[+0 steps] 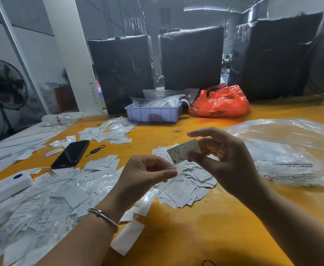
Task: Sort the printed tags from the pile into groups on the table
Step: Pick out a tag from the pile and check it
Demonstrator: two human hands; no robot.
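My right hand (224, 158) pinches a white printed tag (182, 151) marked "M", held up above the orange table (195, 227). My left hand (147, 173) is just below and left of it, thumb and fingers curled and pinching a thin clear plastic strip (178, 174) that hangs down. Under both hands lies a group of white tags (186, 191). A big loose pile of tags (42, 204) and clear sleeves covers the table's left side. Another group of tags (109, 131) lies farther back.
A black phone (70, 154) with a key tag lies left of centre, a white device (5, 188) at the far left. A lilac bin (153, 112), a red bag (220, 102) and black-wrapped bales (191, 58) stand behind. A large clear bag (287, 150) lies on the right.
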